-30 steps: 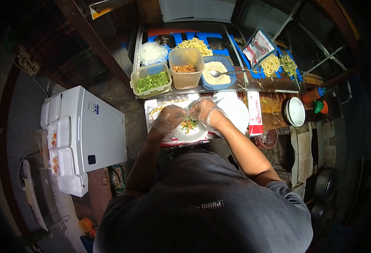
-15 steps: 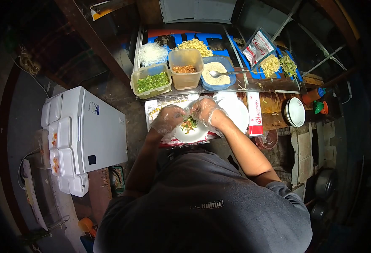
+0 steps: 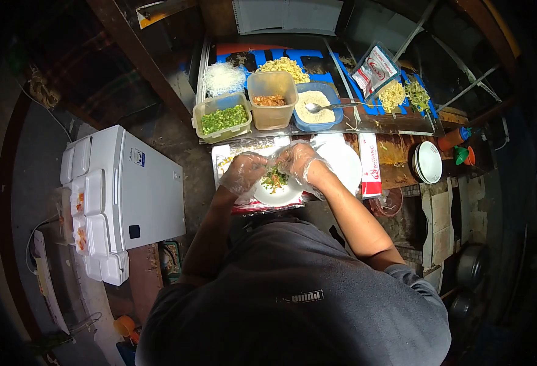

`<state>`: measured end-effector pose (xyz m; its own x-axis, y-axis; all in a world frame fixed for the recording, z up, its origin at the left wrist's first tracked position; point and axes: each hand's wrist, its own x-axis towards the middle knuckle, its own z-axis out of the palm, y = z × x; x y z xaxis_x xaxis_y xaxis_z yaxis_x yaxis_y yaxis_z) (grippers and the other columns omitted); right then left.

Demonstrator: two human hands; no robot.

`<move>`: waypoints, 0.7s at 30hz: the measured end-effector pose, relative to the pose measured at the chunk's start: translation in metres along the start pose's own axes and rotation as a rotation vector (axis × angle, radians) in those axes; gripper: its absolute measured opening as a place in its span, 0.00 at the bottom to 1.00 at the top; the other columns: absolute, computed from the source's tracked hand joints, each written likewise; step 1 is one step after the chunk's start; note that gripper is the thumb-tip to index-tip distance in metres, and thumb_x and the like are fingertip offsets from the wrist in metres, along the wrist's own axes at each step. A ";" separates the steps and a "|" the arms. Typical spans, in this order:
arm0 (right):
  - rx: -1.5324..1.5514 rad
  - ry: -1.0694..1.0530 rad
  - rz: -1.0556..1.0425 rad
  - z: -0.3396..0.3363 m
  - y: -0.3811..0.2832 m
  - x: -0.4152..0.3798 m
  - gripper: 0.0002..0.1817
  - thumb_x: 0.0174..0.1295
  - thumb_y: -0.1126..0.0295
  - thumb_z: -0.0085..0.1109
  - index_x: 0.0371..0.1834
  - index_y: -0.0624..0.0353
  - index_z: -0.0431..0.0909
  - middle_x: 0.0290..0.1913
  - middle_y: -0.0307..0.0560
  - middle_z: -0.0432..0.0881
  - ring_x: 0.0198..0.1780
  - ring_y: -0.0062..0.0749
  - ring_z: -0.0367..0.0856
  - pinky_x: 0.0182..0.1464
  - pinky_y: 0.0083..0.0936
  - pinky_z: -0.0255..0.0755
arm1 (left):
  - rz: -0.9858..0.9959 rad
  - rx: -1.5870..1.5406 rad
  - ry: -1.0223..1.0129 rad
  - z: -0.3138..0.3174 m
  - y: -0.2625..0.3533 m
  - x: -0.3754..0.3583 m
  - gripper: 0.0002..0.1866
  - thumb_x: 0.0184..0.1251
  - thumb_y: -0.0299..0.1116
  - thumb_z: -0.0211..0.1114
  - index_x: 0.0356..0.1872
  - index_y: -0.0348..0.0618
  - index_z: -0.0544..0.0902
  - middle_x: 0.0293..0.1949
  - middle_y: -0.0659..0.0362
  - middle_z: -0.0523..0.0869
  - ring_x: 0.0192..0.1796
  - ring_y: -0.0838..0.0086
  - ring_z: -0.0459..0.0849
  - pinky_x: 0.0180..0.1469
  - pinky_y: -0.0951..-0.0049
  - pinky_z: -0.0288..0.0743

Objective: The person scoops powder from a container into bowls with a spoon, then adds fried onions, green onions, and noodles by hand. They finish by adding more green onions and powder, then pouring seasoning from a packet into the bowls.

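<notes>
Both hands are in clear plastic gloves above a white bowl (image 3: 279, 198). My left hand (image 3: 246, 172) is over the bowl's left side, its fingers pinched together. From the right, my right hand (image 3: 303, 163) meets it, fingers also closed. Whatever is between the fingertips is too small to name. Under them in the bowl lie chopped greens with reddish-brown bits (image 3: 274, 180). Just beyond stand a tub of chopped green onion (image 3: 222, 121), a taller tub of brown crumbly topping (image 3: 269, 100) and a blue tub of pale powder (image 3: 313, 100) with a spoon (image 3: 326, 108) in it.
A second white bowl (image 3: 344, 168) is to the right, beside a red-and-white box (image 3: 371, 166). Noodles (image 3: 282, 68), white strands (image 3: 224, 79) and a packet (image 3: 375, 70) lie behind the tubs. Stacked bowls (image 3: 429, 162) stand far right. A white freezer (image 3: 149, 183) with foam boxes (image 3: 88, 195) is left.
My hands stay over the bowl, fingers still together, and have moved only slightly. More greens show spread over the bowl's contents. The view has shifted a little.
</notes>
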<state>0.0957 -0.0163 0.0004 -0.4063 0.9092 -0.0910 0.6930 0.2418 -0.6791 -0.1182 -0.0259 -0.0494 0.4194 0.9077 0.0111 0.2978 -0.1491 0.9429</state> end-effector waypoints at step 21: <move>-0.018 0.145 -0.179 -0.071 -0.119 0.015 0.09 0.55 0.70 0.61 0.35 0.61 0.87 0.36 0.60 0.85 0.40 0.51 0.85 0.48 0.38 0.76 | 0.565 0.526 0.297 -0.091 0.083 -0.017 0.09 0.53 0.21 0.64 0.36 0.35 0.87 0.37 0.49 0.86 0.39 0.65 0.85 0.40 0.68 0.78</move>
<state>0.0495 -0.0069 0.1319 -0.4347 0.8901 0.1368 0.6284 0.4087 -0.6619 -0.1787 -0.0178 0.0589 0.4046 0.6957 0.5936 0.5034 -0.7113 0.4905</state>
